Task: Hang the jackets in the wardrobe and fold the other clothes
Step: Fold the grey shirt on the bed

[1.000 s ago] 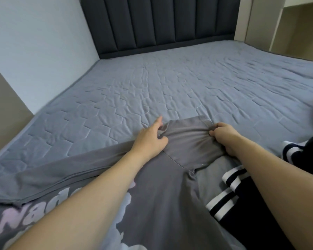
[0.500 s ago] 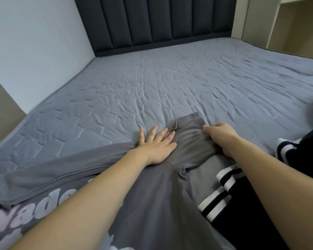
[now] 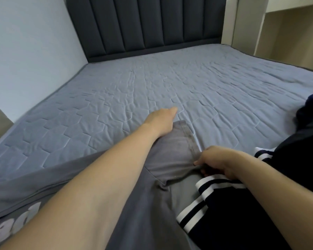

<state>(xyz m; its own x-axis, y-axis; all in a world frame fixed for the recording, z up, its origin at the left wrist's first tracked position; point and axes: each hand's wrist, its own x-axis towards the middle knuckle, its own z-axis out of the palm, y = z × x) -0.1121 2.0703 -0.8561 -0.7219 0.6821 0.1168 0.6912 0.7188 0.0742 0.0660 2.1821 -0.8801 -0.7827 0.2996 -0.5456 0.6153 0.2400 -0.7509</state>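
Folding barely started: my left hand (image 3: 161, 121) lies flat, fingers straight, on the grey shirt (image 3: 172, 156); right hand (image 3: 217, 161) pinches its sleeve hem; striped dark garment (image 3: 224, 210) unfolded.

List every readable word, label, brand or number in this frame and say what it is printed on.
Pale lettering on the grey garment, bottom left corner: blurred, cut off by the frame edge and partly behind the left arm; not readable.
Dark garment with white stripes: no text visible.
Bed cover, headboard: no text.
So nothing can be read in this frame.
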